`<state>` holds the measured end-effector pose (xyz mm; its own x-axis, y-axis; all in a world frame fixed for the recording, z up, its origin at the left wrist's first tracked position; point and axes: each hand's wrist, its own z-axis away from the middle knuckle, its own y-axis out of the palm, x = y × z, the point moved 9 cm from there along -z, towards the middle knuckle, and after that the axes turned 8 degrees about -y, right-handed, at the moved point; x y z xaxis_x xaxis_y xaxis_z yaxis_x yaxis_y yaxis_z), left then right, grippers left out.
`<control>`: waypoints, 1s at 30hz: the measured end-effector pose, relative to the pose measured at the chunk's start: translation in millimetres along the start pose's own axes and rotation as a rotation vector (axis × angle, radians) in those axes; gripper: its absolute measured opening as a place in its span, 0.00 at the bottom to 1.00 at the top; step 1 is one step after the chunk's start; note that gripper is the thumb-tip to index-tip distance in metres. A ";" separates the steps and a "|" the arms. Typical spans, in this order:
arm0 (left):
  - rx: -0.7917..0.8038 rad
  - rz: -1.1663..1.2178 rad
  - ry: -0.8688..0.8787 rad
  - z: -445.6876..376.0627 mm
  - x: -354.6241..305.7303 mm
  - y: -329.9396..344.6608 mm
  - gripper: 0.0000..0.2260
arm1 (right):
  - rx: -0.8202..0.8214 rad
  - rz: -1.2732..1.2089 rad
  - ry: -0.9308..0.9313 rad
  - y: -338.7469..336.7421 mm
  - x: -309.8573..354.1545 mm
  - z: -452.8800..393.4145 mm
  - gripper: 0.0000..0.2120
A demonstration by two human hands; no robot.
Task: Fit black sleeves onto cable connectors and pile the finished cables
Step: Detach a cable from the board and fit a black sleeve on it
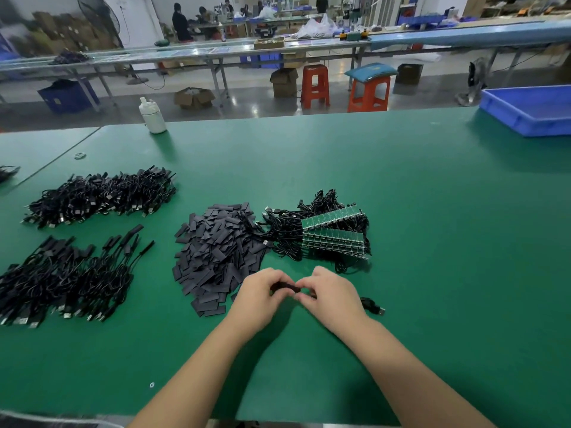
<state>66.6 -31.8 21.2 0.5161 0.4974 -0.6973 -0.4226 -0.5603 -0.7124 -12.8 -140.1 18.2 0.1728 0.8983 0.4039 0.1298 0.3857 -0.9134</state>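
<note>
On the green bench, largest first:

1. Finished cables (99, 196), two heaps at far left, kept apart from raw stock (likely so nothing gets sleeved twice).
2. Loose black sleeves (216, 251), heaped just beyond the left hand for a short reach.
3. Unsleeved cables (324, 233) with green boards, touching that heap's right edge.
4. Left hand (259, 296) and right hand (332, 296), fingertips both pinching one sleeve (285, 287) between them; its cable's plug (378, 309) trails right.
</note>
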 end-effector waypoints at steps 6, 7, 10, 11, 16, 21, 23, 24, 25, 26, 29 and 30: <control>0.008 0.698 -0.173 -5.1 3.2 -18.7 0.18 | -0.226 -0.783 0.090 -41.6 -4.0 -15.9 0.04; 0.081 0.680 -0.176 -3.2 0.6 -11.6 0.18 | -0.250 -0.963 0.147 -41.7 -6.0 -16.8 0.05; 0.275 0.601 -0.207 10.6 -2.2 20.0 0.12 | -0.287 -1.235 0.231 -44.3 -7.2 -19.9 0.10; 0.288 0.635 -0.240 14.8 0.3 27.3 0.10 | -0.302 -1.287 0.248 -45.3 -8.0 -20.4 0.11; 0.263 0.796 -0.325 28.5 4.1 36.2 0.10 | -0.324 -1.428 0.302 -34.3 -15.8 -18.8 0.09; 0.250 0.734 -0.351 37.3 8.1 27.9 0.09 | -0.329 -1.371 0.350 -20.8 -28.3 -17.2 0.06; 0.271 0.668 -0.337 40.1 8.8 25.0 0.07 | -0.331 -1.333 0.363 -16.1 -32.8 -17.2 0.07; 0.277 0.643 -0.332 41.2 9.6 24.2 0.07 | -0.332 -1.314 0.371 -13.8 -35.3 -16.8 0.08; 0.279 0.620 -0.334 42.1 10.9 23.5 0.07 | -0.335 -1.301 0.381 -11.2 -37.9 -16.7 0.08; 0.283 0.602 -0.341 43.4 13.0 23.0 0.07 | -0.336 -1.296 0.390 -8.6 -40.3 -16.3 0.08; 0.318 0.569 -0.381 48.6 21.4 23.0 0.09 | -0.303 -1.280 0.370 0.2 -42.0 -15.9 0.09; 0.313 0.550 -0.386 48.8 24.6 18.6 0.09 | -0.275 -1.256 0.340 3.5 -40.4 -16.3 0.10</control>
<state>35.1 2.3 -13.1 -0.1061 0.4293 -0.8969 -0.7670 -0.6094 -0.2009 -3.5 -178.5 -0.4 0.0198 -0.1469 0.9890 0.5649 0.8178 0.1102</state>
